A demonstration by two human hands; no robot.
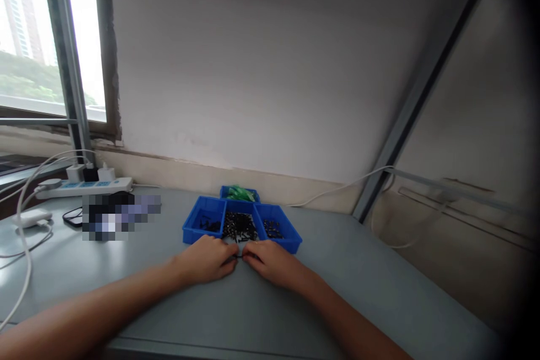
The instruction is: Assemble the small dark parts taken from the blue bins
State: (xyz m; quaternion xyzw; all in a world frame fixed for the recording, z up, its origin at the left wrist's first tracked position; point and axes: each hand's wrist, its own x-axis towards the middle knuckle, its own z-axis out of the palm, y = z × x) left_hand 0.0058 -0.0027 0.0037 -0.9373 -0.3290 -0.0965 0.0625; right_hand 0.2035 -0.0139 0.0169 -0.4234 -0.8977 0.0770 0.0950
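My left hand [208,259] and my right hand [270,261] rest on the grey table [337,287], fingertips meeting just in front of three blue trays. Both hands have their fingers curled in a pinch around a small dark part [239,256] between them; it is too small to name. The middle tray [239,226] is full of small black parts. The left tray [203,223] and the right tray [276,228] hold fewer black pieces. Behind them a fourth blue tray [239,193] holds green items.
A white power strip [84,186] with plugs and white cables lies at the table's back left, near a white charger [32,217] and a blurred dark object [120,215]. A wall runs behind the table; a grey metal brace [417,95] slants up at right. A window is at left.
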